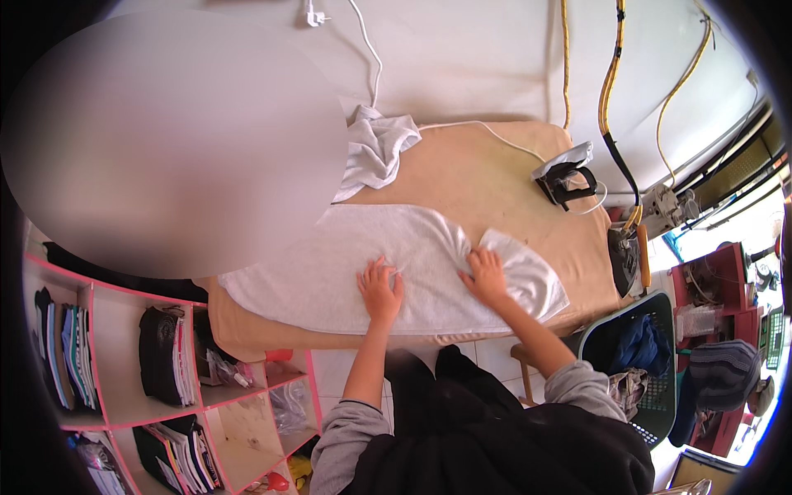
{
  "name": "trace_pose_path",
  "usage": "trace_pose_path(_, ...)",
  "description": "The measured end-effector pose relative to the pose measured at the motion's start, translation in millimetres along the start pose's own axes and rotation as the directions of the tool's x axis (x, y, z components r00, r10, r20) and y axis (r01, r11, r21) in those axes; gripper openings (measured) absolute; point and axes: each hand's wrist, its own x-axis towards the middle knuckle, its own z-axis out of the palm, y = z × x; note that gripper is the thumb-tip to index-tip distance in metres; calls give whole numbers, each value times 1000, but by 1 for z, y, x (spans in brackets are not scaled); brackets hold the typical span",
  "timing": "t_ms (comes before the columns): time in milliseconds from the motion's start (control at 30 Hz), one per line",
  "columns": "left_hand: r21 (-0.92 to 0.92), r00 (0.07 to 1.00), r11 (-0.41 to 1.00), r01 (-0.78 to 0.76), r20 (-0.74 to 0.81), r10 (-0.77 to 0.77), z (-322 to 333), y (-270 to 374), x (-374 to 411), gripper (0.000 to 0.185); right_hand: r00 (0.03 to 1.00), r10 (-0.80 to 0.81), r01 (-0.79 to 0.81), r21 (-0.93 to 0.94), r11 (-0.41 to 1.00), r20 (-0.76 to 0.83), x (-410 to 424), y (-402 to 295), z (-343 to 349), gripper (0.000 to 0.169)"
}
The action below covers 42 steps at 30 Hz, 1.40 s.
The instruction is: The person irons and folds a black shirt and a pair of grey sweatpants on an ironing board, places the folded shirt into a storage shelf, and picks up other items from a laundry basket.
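Note:
A light grey knit garment (pixel 334 272) lies spread along the front of a padded table with a tan cloth cover (pixel 482 167). My left hand (pixel 379 294) rests palm down on its middle, fingers apart. Farther right, my right hand (pixel 487 278) presses on the fabric beside a crease, its thumb spread from the fingers. Beyond it a narrower grey section, perhaps a sleeve (pixel 532 275), reaches toward the table's right side. A second grey garment (pixel 387 148) sits bunched at the back. The upper left is blurred out and hides that end of the table.
An electric iron (pixel 563 179) stands at the back right, its white cord (pixel 489 129) crossing the cover. Another iron (pixel 624 260) is at the right edge, below hanging yellow hoses (pixel 609 86). A green plastic basket (pixel 662 371) holds clothes. Pink-edged shelves (pixel 124 359) with folded garments stand left.

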Motion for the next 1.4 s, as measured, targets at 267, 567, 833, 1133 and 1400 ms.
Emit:
trace_pose_path(267, -244, 992, 962, 124, 67, -111, -19, 7, -22, 11, 932, -322, 242, 371, 896, 170, -63, -56, -13, 38)
trace_pose_path(567, -667, 885, 681, 303, 463, 60, -66, 45, -124, 18, 983, -39, -65, 545, 836, 178, -14, -55, -29, 50)
trace_pose_path(833, -737, 897, 524, 426, 419, -141, -89, -29, -101, 17, 921, -343, 283, 286, 915, 185, -6, -138, 40, 59)
trace_pose_path(1133, -553, 928, 767, 326, 35, -370, -163, -176, -10, 35, 861, -433, 245, 530, 812, 266, 61, -177, 58, 48)
trace_pose_path(1400, -141, 954, 954, 263, -107, -279, -161, -252, 65, 61, 986, -131, 146, -150, 978, 104, 117, -114, 50, 26)
